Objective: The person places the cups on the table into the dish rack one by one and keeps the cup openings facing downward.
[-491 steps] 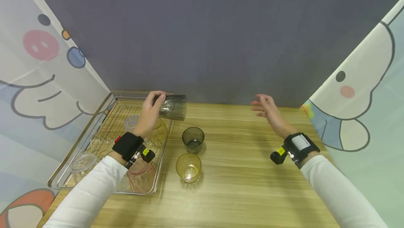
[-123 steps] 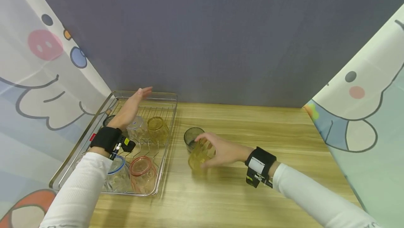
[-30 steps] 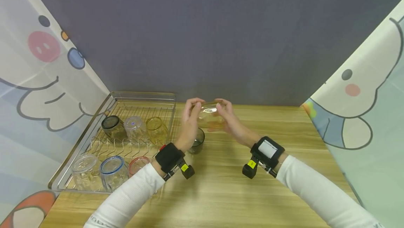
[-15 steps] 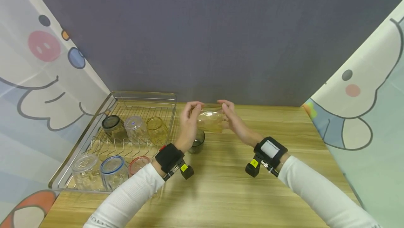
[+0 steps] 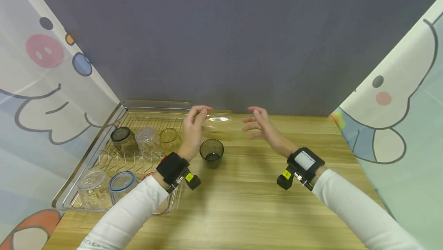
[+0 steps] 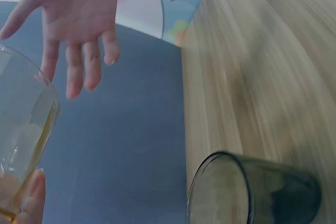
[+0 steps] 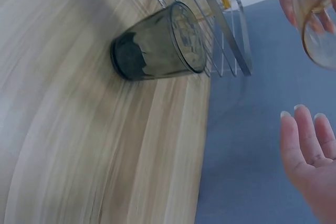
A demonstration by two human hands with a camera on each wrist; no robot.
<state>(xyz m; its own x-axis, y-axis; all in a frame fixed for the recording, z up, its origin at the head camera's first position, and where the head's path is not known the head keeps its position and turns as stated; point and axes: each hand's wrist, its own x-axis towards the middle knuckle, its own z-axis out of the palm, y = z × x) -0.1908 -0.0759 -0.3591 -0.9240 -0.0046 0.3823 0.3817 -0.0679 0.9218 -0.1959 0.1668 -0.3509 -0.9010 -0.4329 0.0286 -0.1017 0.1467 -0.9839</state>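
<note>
My left hand [image 5: 194, 129] grips a pale yellow glass [image 5: 218, 125] by one end and holds it on its side above the table, its other end pointing right. In the left wrist view the yellow glass [image 6: 23, 124] shows at the left edge with a fingertip on it. My right hand [image 5: 264, 127] is apart from it on the right, fingers spread and holding nothing. In the right wrist view that hand [image 7: 310, 156] is below the yellow glass [image 7: 317, 19]. A dark grey glass [image 5: 212, 153] stands upright on the table below the hands.
A wire dish rack [image 5: 157, 103] stands at the left. In it are upside-down glasses: a dark one [image 5: 124, 141], a clear one [image 5: 147, 140], a yellow one [image 5: 170, 138], a blue-rimmed one [image 5: 122, 186] and others. A grey panel [image 5: 228, 42] rises behind the wooden table [image 5: 249, 211].
Half a second ago both hands held the yellow glass. My right hand has let go and moved right; my left hand has carried the glass left. Earlier the glass stood on the table.
</note>
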